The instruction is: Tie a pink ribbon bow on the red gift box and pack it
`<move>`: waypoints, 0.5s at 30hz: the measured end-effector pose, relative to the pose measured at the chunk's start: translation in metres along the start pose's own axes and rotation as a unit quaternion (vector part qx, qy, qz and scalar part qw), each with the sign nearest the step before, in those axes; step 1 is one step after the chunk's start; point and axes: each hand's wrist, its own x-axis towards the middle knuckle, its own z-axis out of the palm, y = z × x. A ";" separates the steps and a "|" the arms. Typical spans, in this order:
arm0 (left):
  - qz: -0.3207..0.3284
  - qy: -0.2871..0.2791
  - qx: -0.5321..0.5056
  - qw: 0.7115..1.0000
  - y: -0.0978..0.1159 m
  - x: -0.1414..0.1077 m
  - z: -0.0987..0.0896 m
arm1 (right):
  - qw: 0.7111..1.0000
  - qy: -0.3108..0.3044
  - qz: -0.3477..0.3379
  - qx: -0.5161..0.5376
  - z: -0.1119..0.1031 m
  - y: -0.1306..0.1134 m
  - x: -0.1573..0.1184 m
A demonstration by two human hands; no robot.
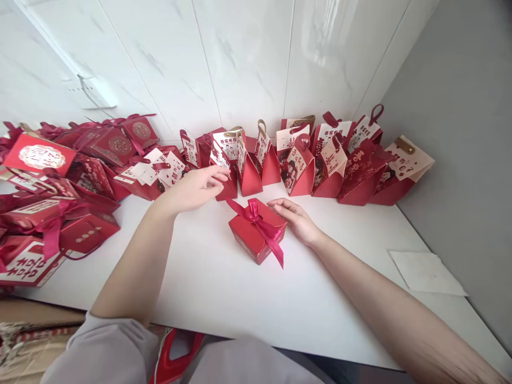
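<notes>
A red gift box with a dark pink ribbon bow on top stands in the middle of the white table. My right hand rests beside its right back corner, fingers stretched out and lightly bent; whether the fingertips touch the box I cannot tell. Raised over the table to the left of the box, my left hand has loosely curled fingers with gaps between them and nothing in them. Its fingertips overlap a red and white handled box in the back row; contact is unclear.
Several red and white handled boxes line the tiled wall. A heap of ribboned red boxes covers the left side. On the right, a white paper sheet lies near the grey wall.
</notes>
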 end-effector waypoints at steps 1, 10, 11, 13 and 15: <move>0.006 0.026 -0.001 1.000 0.010 -0.007 0.001 | 1.000 0.002 -0.002 -0.002 0.000 0.001 0.000; 0.056 -0.174 0.291 0.939 0.080 -0.014 0.076 | 1.000 -0.010 -0.013 0.000 -0.005 0.000 -0.001; 0.050 -0.186 0.307 0.932 0.081 -0.015 0.078 | 1.000 -0.012 -0.009 -0.002 -0.006 0.000 -0.001; 0.038 -0.210 0.313 0.925 0.079 -0.021 0.070 | 1.000 -0.011 -0.001 -0.009 -0.009 0.000 -0.003; 0.036 -0.229 0.290 0.929 0.074 -0.038 0.044 | 1.000 -0.006 0.008 -0.013 -0.010 0.001 -0.004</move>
